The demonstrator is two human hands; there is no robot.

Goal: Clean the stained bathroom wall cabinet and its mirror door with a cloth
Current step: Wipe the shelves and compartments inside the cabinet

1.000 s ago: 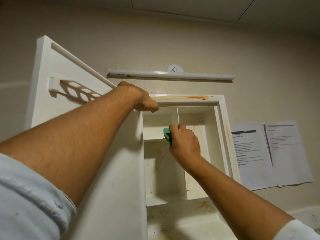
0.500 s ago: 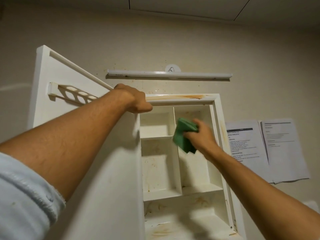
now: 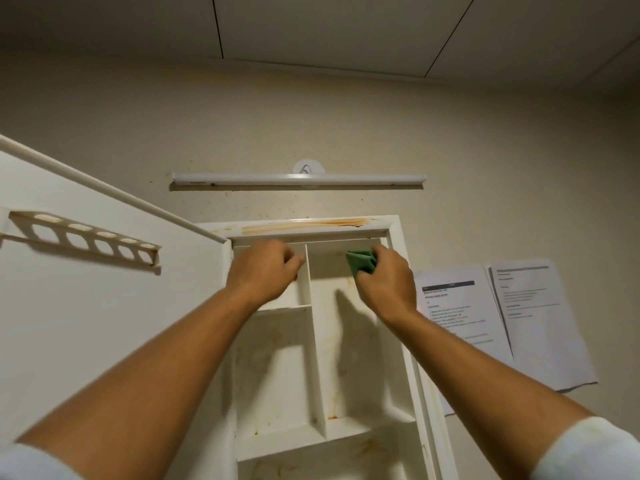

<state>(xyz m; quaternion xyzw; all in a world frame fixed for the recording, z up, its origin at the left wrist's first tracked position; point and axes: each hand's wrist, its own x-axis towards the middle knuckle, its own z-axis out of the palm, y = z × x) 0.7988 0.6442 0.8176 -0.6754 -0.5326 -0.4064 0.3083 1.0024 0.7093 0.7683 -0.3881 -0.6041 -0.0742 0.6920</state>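
Note:
The white wall cabinet (image 3: 396, 233) hangs open, with brown stains on its top rim and inner shelves. Its door (image 3: 104, 323) swings out to the left and shows only its white inner face; the mirror side is hidden. My right hand (image 3: 386, 284) grips a bunched green cloth (image 3: 361, 264) against the back of the tall upper right compartment, just below the top rim. My left hand (image 3: 263, 270) is in front of the upper left compartment, its fingers curled at the front edge of the vertical divider (image 3: 313, 317).
A rack with oval holes (image 3: 86, 240) sticks out from the door's inner face. A white light bar (image 3: 298, 180) is mounted on the wall above the cabinet. Printed sheets (image 3: 502, 323) are stuck to the wall on the right. Lower shelves (image 3: 301, 441) carry stains.
My left hand let go of the door's top edge and moved right to the divider. My right hand carried the cloth up to the top of the right compartment.

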